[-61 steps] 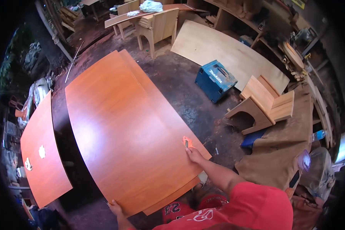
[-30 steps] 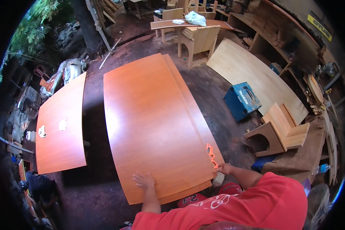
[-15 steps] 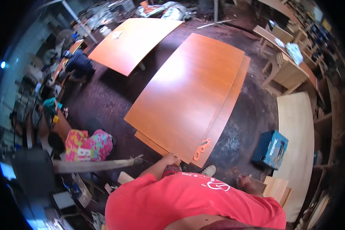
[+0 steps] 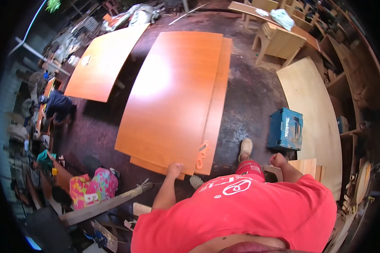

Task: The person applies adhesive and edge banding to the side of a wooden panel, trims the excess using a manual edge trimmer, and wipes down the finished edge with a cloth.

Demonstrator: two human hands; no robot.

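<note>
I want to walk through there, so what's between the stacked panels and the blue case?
In the head view, dark floor lies between the stacked panels and the blue case, with a beige shoe on it.

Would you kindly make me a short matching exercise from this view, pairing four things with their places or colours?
Things
1. Person's left hand
2. Hand tool
3. Boxy case
4. White bag

Places or colours
A. Blue, beside the pale board
B. In the background, toward the upper right
C. At the near edge of the stacked panels
D. Orange, lying on top of the panels

Pairs: 1-C, 2-D, 3-A, 4-B
</note>
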